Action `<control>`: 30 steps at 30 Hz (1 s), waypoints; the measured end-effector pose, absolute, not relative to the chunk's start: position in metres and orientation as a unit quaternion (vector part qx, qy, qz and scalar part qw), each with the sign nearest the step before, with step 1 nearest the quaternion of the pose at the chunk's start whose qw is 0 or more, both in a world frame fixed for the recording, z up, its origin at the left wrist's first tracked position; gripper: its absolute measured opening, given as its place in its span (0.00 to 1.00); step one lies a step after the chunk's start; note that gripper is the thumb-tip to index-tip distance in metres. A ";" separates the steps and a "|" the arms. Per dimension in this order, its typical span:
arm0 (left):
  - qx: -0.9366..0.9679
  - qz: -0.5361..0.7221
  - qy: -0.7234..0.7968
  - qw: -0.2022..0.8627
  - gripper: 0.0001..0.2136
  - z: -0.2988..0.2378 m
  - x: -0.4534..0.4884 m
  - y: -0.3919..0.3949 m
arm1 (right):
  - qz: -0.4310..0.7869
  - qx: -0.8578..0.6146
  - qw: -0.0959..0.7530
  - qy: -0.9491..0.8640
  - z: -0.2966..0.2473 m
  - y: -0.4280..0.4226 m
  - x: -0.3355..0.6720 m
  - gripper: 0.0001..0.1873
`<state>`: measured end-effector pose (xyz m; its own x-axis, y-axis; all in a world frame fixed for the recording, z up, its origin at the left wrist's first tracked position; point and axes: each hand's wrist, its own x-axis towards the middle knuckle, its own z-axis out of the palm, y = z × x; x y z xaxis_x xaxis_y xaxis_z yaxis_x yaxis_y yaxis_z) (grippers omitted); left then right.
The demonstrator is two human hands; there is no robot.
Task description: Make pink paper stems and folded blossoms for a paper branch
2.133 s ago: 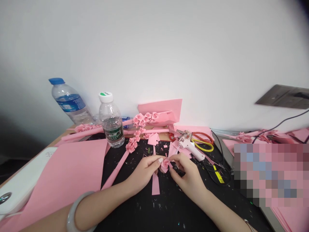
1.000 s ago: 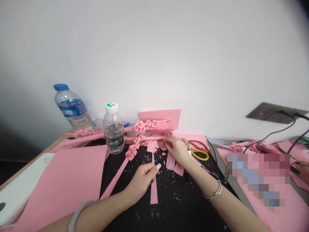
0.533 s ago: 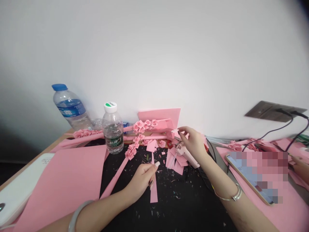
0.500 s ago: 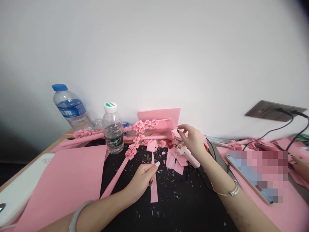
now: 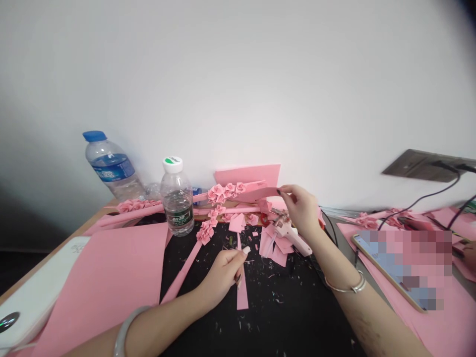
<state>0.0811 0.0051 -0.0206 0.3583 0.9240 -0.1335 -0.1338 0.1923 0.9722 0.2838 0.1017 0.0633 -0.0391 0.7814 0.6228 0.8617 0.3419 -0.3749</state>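
My left hand (image 5: 222, 273) rests on the black mat (image 5: 282, 317), fingers curled and pinched on a narrow pink paper strip (image 5: 242, 296) that lies flat toward me. My right hand (image 5: 302, 210) reaches to the back of the desk. Its thumb and fingertips pinch the right end of a long pink paper stem (image 5: 256, 194) that carries several small paper roses (image 5: 224, 191). A white glue gun (image 5: 293, 238) lies just below the right hand, beside cut pink pieces (image 5: 270, 244).
Two water bottles (image 5: 111, 166) (image 5: 177, 199) stand at the back left. A large pink sheet (image 5: 107, 282) and a white device (image 5: 29, 302) lie at the left. At the right are a phone (image 5: 386, 265), cables, a wall socket (image 5: 427, 166) and another person's hand (image 5: 469, 254).
My right hand left the small rose at the centre, reached to the back and took the end of the rose stem, lifting it slightly. My left hand stayed curled on the strip.
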 end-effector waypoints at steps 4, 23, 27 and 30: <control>0.494 0.400 0.401 0.660 0.25 -0.021 0.081 0.005 | -0.076 -0.619 0.367 -0.690 0.071 0.092 0.312 0.10; 0.498 0.395 0.397 0.662 0.24 -0.021 0.080 0.006 | 0.045 -0.580 0.345 -0.737 0.048 0.137 0.259 0.15; 0.500 0.390 0.401 0.661 0.24 -0.018 0.080 0.006 | 0.021 -0.596 0.400 -0.697 0.039 0.159 0.253 0.16; 0.504 0.386 0.405 0.658 0.24 -0.016 0.079 0.006 | 0.022 -0.600 0.413 -0.684 0.039 0.166 0.258 0.17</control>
<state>0.0795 0.0057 -0.0159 0.3736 0.9164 -0.1434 -0.0989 0.1931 0.9762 0.2581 0.1660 0.0395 0.0624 0.8397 0.5394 0.8037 0.2782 -0.5260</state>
